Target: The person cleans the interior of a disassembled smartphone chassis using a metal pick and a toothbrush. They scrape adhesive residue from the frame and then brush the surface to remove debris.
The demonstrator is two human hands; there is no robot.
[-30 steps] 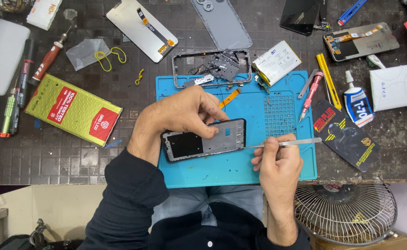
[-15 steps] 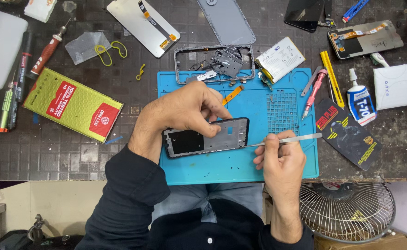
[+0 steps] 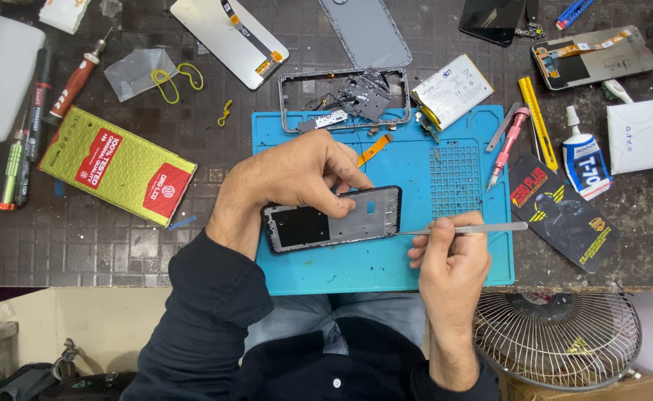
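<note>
Left hand: the left hand (image 3: pixel 297 178) is pressing its fingers down on a phone frame (image 3: pixel 334 219), pinning it flat.
Right hand: the right hand (image 3: pixel 451 256) is pinching metal tweezers (image 3: pixel 464 229), the tip touching the frame's right end.
Location: the frame is lying on the blue mat (image 3: pixel 386 260) at the bench's near edge.
Obstructions: the left hand is covering the frame's upper middle.
Surroundings: a second frame (image 3: pixel 341 100) with loose parts is sitting at the mat's far edge, a battery (image 3: pixel 453 90) beside it.
Counts: two screwdrivers, red (image 3: pixel 78 78) and pink (image 3: pixel 508 141); one glue tube (image 3: pixel 585 160); one green box (image 3: pixel 117 165).
</note>
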